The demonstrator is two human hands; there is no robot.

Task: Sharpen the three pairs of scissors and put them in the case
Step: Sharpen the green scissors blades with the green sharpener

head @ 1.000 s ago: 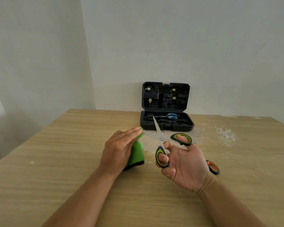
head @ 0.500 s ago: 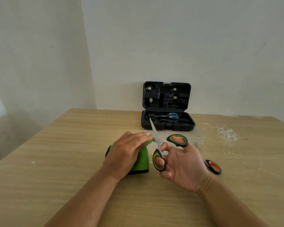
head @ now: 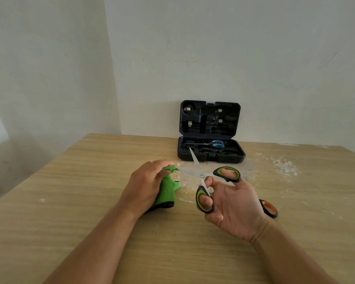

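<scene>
Mid-frame, the scissors (head: 201, 174) have slid back out of the green sharpener (head: 166, 189); left hand (head: 146, 185) fingers clamp it, right hand (head: 232, 206) fingers grip the handles — another stroke done.

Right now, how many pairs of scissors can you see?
3: green-handled scissors in the right hand, blue-handled scissors inside the open case, orange-handled scissors on the table, mostly hidden behind that hand.

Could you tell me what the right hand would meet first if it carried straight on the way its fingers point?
Probably the open black plastic case at the wall: the right hand points up-table toward it, though depth is unclear.
</scene>
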